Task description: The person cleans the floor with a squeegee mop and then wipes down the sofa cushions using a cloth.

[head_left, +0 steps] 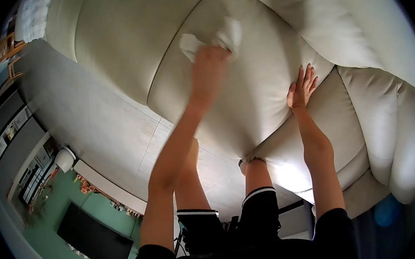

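Note:
My left hand (211,64) is closed round a crumpled white cloth (230,33), with bunches of it sticking out on both sides of the fingers. The cloth lies against the seat of a cream leather sofa (255,84). The fingers of this hand are somewhat blurred. To the right, my right hand (303,88) rests palm down on the sofa, its fingers spread, near the seam between two seat cushions. Nothing shows in that hand.
My legs stand by the sofa's front edge on the tiled floor (115,122). A dark television (94,235) hangs on a green wall at lower left, near a long white shelf (110,187). A blue ball (387,212) is at right.

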A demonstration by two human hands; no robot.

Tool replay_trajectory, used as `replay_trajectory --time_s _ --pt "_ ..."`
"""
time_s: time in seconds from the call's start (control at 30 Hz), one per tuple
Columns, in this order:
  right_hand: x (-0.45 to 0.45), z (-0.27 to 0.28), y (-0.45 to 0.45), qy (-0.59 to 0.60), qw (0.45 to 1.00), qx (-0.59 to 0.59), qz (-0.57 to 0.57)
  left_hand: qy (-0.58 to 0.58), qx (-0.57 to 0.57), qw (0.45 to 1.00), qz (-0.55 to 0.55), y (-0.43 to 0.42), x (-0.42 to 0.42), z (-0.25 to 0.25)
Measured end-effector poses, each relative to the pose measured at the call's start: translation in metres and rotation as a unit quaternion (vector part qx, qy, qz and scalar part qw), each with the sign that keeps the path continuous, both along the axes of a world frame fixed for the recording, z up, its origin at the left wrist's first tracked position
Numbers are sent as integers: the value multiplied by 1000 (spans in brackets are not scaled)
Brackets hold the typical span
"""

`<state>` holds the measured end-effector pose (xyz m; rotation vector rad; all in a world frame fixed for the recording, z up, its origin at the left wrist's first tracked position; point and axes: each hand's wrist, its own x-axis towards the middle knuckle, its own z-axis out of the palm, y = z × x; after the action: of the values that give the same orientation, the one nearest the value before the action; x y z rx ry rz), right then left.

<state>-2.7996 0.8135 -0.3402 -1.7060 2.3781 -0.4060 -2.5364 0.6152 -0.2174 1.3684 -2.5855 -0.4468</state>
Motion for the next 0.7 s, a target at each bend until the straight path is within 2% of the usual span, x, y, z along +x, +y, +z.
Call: replay_trajectory --time_s 0.03,0.1,0.17,0.27,0.3,0.37,0.47,0.53,0.6,0.63,0.67,0.7 --pt "1 1 1 0 1000 3 -1 11 -3 999 -35 28 -11 7" --pt "2 8 -2 -3 1000 10 0 36 -48 980 -188 89 -5 -4" --pt "-1 10 -4 21 999 35 -7 28 26 977 -209 155 0 -19" --pt "3 23 -2 35 999 40 -4 -18 48 979 -199 180 21 13" --pt "3 27 -3 40 998 38 1 -13 45 980 -194 179 27 15" --pt "4 38 -1 56 997 49 17 -3 16 993 -117 173 34 11" --pt "6 52 -3 64 996 52 30 -14 39 992 -122 164 46 -2" --pt "11 55 -7 58 996 61 35 76 143 987 7 129 69 5" --pt "15 47 -16 -64 991 96 -65 158 104 958 214 98 104 24" --pt "17 36 -20 -62 992 96 -55 172 49 948 263 86 126 33" --pt "18 23 -25 -66 988 117 -73 219 31 928 300 79 149 30" --pt "25 21 -32 -69 984 138 -91 219 28 925 309 82 161 22"
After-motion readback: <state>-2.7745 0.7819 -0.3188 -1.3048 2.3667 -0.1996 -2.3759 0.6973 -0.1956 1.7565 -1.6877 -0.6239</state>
